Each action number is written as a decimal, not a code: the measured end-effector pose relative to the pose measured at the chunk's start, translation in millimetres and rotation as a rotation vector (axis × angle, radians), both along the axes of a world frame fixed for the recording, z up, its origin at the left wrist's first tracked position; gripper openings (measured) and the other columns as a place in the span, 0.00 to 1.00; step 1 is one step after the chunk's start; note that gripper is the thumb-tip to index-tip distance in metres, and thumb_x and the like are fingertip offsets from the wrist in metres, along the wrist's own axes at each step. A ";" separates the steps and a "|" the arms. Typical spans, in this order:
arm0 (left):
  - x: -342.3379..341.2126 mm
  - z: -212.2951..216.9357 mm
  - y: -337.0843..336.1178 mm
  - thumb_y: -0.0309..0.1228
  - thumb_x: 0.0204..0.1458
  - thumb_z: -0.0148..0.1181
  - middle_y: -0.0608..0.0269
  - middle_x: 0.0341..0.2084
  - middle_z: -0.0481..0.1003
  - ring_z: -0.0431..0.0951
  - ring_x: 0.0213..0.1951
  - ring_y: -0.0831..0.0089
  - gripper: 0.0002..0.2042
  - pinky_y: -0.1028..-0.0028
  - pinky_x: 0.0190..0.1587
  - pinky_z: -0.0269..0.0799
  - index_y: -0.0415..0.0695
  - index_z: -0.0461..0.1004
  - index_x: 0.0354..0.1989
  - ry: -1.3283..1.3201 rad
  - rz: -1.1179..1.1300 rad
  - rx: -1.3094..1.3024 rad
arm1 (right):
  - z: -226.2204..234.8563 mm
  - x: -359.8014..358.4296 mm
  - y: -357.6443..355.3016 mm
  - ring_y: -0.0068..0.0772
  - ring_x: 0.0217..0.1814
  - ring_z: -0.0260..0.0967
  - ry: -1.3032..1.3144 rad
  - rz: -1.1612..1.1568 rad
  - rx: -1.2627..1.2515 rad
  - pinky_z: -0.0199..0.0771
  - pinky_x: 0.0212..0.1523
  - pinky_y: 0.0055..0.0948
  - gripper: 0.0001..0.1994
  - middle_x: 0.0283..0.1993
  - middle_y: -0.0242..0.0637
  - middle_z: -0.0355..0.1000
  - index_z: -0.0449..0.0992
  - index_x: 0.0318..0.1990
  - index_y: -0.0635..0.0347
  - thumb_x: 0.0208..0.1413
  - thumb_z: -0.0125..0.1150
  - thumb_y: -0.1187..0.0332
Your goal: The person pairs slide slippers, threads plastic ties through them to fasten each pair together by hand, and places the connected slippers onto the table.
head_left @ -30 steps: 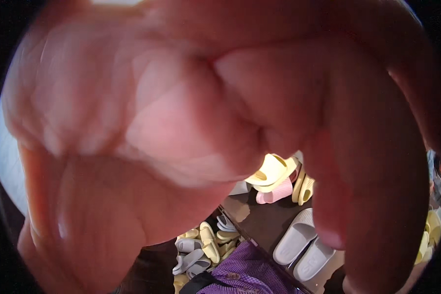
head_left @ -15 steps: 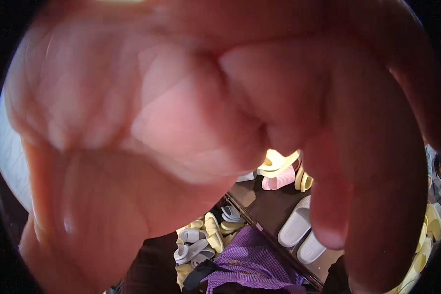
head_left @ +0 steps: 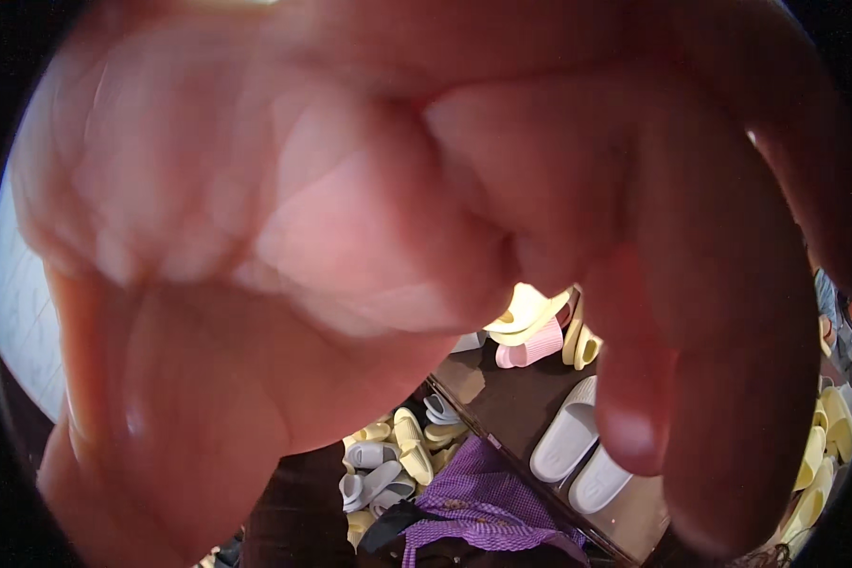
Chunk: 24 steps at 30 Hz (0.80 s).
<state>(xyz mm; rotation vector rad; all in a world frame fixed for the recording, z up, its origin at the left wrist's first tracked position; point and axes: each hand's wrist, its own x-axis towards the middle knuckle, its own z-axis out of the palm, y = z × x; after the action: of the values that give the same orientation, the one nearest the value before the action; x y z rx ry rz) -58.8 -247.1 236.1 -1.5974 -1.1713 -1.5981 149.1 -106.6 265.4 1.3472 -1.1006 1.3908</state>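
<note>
My left hand (head_left: 369, 218) is very close to the camera and covers most of the head view, its palm side towards it. The wrist comes up from the lower left. At the right, bent fingers hang down with gaps between them, and nothing shows in them. The thumb and upper fingers are hidden or blurred at the top edge. Beyond the fingertips, a pair of light grey slide slippers (head_left: 566, 440) lies on a dark brown surface (head_left: 502, 398). My right hand is out of view.
Yellow slippers (head_left: 530, 315) and a pink slipper (head_left: 532, 346) are stacked farther back. Several grey and yellow slippers (head_left: 412, 450) are piled at lower centre, beside purple checked cloth (head_left: 483, 492). More yellow slippers (head_left: 814, 473) lie along the right edge. A dark rail (head_left: 530, 483) borders the brown surface.
The slippers and brown surface have shifted slightly left in the view. My left hand stays nearly in place, its hanging fingers moved a little.
</note>
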 end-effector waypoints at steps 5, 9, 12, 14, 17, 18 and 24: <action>2.4 -7.1 -5.5 0.32 0.53 0.50 0.50 0.36 0.72 0.74 0.31 0.70 0.19 0.75 0.34 0.70 0.34 0.59 0.49 0.016 0.074 -0.004 | -5.7 5.6 5.9 0.37 0.45 0.65 0.067 -0.012 -0.026 0.60 0.49 0.40 0.13 0.45 0.48 0.68 0.68 0.48 0.58 0.59 0.50 0.63; 0.8 -23.8 -11.9 0.32 0.53 0.50 0.50 0.35 0.72 0.74 0.31 0.70 0.18 0.75 0.34 0.70 0.34 0.59 0.49 0.035 0.157 -0.009 | -24.2 3.0 14.7 0.37 0.46 0.65 0.125 0.002 -0.052 0.59 0.50 0.40 0.13 0.46 0.48 0.68 0.69 0.48 0.57 0.59 0.50 0.63; -1.7 -8.1 -29.5 0.32 0.53 0.50 0.50 0.35 0.72 0.74 0.31 0.70 0.18 0.75 0.34 0.70 0.34 0.60 0.48 0.050 0.211 -0.031 | -12.9 1.6 8.8 0.37 0.47 0.65 0.165 0.002 -0.091 0.58 0.51 0.40 0.13 0.46 0.48 0.68 0.69 0.48 0.57 0.59 0.50 0.63; -2.3 -8.7 -35.0 0.32 0.54 0.50 0.51 0.35 0.72 0.74 0.31 0.70 0.18 0.75 0.34 0.70 0.34 0.60 0.48 0.066 0.254 -0.028 | -15.3 -0.3 11.0 0.37 0.47 0.65 0.199 0.011 -0.102 0.58 0.51 0.41 0.13 0.47 0.48 0.68 0.69 0.48 0.57 0.59 0.50 0.63; -1.7 -9.5 -45.4 0.32 0.54 0.50 0.51 0.35 0.72 0.74 0.31 0.70 0.17 0.75 0.34 0.70 0.34 0.60 0.48 0.083 0.320 -0.031 | -18.1 -2.2 12.0 0.38 0.48 0.65 0.240 0.023 -0.124 0.57 0.52 0.41 0.13 0.47 0.48 0.68 0.69 0.48 0.56 0.58 0.50 0.63; -2.1 -7.8 -50.6 0.32 0.54 0.49 0.51 0.35 0.72 0.74 0.31 0.70 0.17 0.75 0.34 0.70 0.34 0.60 0.47 0.094 0.344 -0.024 | -17.1 -3.6 12.0 0.38 0.48 0.65 0.260 0.030 -0.126 0.57 0.52 0.41 0.13 0.47 0.48 0.68 0.69 0.48 0.56 0.58 0.50 0.63; 0.6 -12.4 -79.2 0.32 0.54 0.49 0.51 0.34 0.72 0.74 0.31 0.69 0.16 0.75 0.34 0.70 0.34 0.61 0.46 0.102 0.401 -0.015 | -19.6 5.7 -9.0 0.38 0.49 0.65 0.318 -0.020 -0.151 0.55 0.53 0.42 0.13 0.48 0.48 0.68 0.69 0.49 0.55 0.58 0.50 0.63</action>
<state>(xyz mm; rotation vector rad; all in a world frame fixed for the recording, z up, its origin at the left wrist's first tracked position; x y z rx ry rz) -58.2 -326.3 223.8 -1.3310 -1.3493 -1.2389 154.7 -115.7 245.8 1.3855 -0.7810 1.1699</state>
